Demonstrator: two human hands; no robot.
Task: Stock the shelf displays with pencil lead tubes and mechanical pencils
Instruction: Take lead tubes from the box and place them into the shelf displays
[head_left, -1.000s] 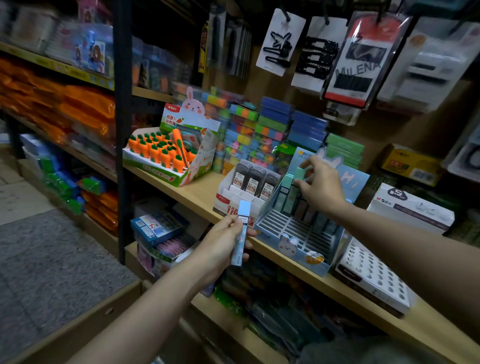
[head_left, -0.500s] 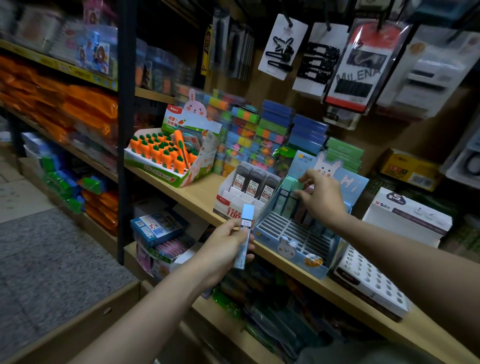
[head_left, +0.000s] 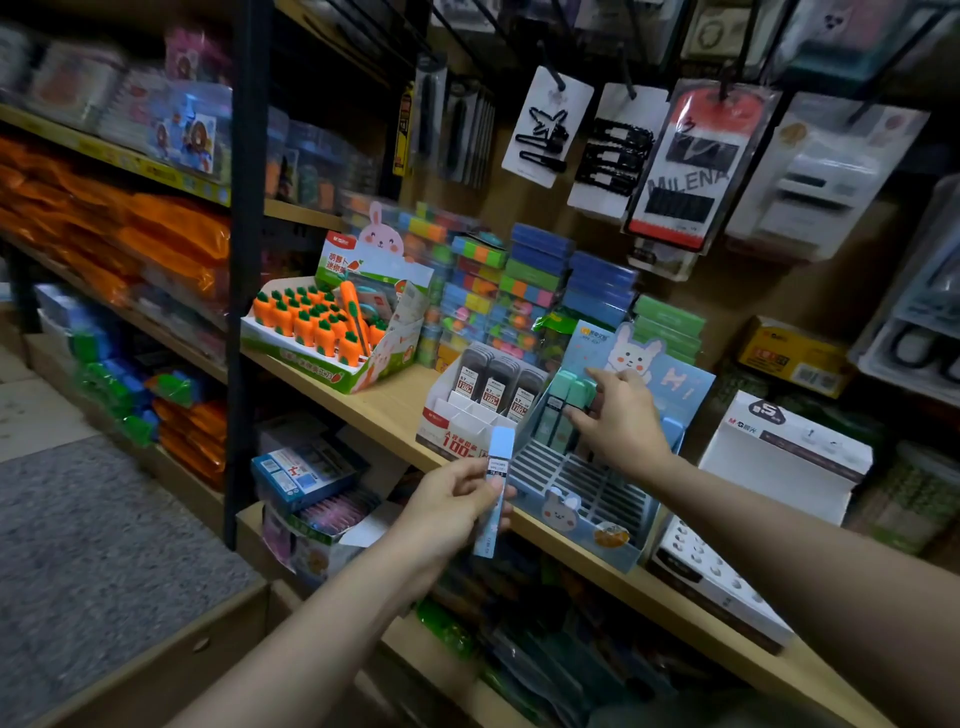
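On the wooden shelf (head_left: 384, 410), a blue bunny display tray (head_left: 582, 499) stands just beside a white box of dark lead tubes (head_left: 491, 389). Near the tray's front, the left hand (head_left: 447, 506) has its grip closed around 1 pale blue lead tube (head_left: 496, 488), held upright. At the tray's back row, the right hand (head_left: 621, 421) pinches the mint-green tubes (head_left: 569, 397). An orange carrot display (head_left: 322, 325) sits further left.
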